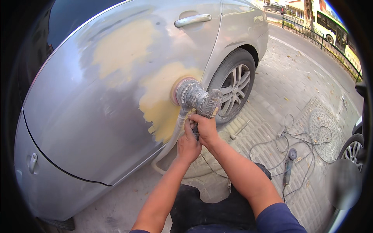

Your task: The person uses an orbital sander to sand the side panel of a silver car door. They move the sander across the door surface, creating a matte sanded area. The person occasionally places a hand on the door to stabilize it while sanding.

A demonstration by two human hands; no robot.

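Note:
A dusty grey electric sander [198,99] has its round pad pressed against the lower door of a silver car [112,108]. My right hand [206,130] is wrapped round the sander's handle, just under its body. Closed round the lower part of the same handle, my left hand [188,145] sits beside the right one. Yellowish filler [161,103] covers the door around the pad, and a second filler patch [122,50] lies higher up. From the sander a pale ribbed hose [175,136] runs down to the ground.
The car's rear wheel [235,83] stands just right of the sander. On the paving lie a small angle grinder [288,167], a tangled black cable [303,141] and a thin-handled tool [239,131]. Another car's wheel [353,149] is at the far right.

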